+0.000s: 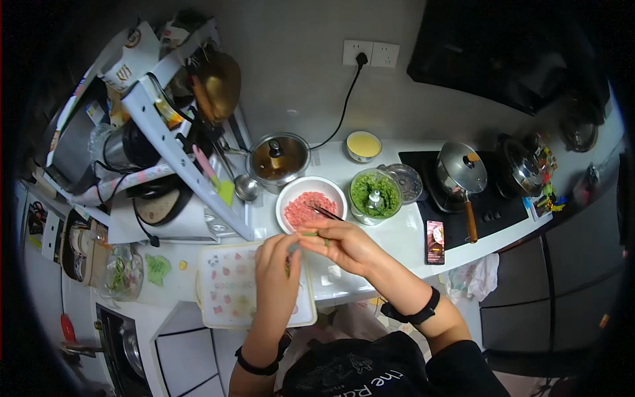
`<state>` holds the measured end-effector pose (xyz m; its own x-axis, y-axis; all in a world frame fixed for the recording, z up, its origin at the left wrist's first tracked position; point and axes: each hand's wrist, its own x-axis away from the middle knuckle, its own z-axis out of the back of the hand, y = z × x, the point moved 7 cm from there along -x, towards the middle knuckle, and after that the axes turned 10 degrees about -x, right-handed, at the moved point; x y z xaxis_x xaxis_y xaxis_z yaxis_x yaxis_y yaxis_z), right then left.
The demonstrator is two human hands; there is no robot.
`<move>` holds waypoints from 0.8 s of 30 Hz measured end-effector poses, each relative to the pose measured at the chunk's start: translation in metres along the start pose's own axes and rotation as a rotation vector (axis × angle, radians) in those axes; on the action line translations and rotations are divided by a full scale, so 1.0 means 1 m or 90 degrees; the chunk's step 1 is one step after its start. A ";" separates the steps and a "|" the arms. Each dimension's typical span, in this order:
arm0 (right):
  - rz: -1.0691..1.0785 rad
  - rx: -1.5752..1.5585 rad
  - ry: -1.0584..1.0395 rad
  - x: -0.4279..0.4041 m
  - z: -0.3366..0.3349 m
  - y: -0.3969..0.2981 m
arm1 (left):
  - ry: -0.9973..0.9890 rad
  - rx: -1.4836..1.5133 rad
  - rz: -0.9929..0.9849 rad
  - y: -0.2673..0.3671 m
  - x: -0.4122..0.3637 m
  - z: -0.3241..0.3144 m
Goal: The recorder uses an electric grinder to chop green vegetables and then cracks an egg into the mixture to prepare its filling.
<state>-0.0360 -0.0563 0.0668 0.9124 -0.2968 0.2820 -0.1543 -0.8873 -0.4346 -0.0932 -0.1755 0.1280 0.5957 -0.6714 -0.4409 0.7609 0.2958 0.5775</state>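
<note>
My left hand (279, 260) is over the right part of a white patterned cutting board (233, 283). A dark green bit shows between its thumb and fingers, too small to name. My right hand (342, 244) meets it at the fingertips, in front of a white bowl (282, 211). Thin green pieces (310, 234), perhaps vegetable stalk, show among the right fingers. Pink minced meat (305, 206) fills the bowl's bottom, and dark chopsticks (328, 212) rest in it. To its right stands a clear chopper bowl (372, 218) of chopped greens (364, 186) around a white central post (374, 199).
Behind are a lidded pot (278, 159) and a bowl of yellow liquid (363, 145). A clear lid (409, 183), a phone (435, 243) and a lidded pan (459, 171) on the hob are rightward. A loaded rack (183, 159) rises left, near a bag of vegetables (121, 273).
</note>
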 end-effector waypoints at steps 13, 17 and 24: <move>0.092 0.148 0.086 0.032 0.105 -0.097 | -0.001 -0.009 -0.083 0.070 -0.033 -0.146; 0.093 0.206 0.131 0.026 0.132 -0.113 | -0.005 -0.095 -0.146 0.081 -0.033 -0.181; 0.328 0.800 0.169 0.018 0.153 -0.152 | -0.022 -0.051 -0.096 0.067 -0.051 -0.227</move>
<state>0.0617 0.1275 0.0070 0.7368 -0.6740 -0.0535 0.1223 0.2106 -0.9699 -0.0144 0.0330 0.0333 0.4651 -0.7345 -0.4942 0.8600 0.2423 0.4491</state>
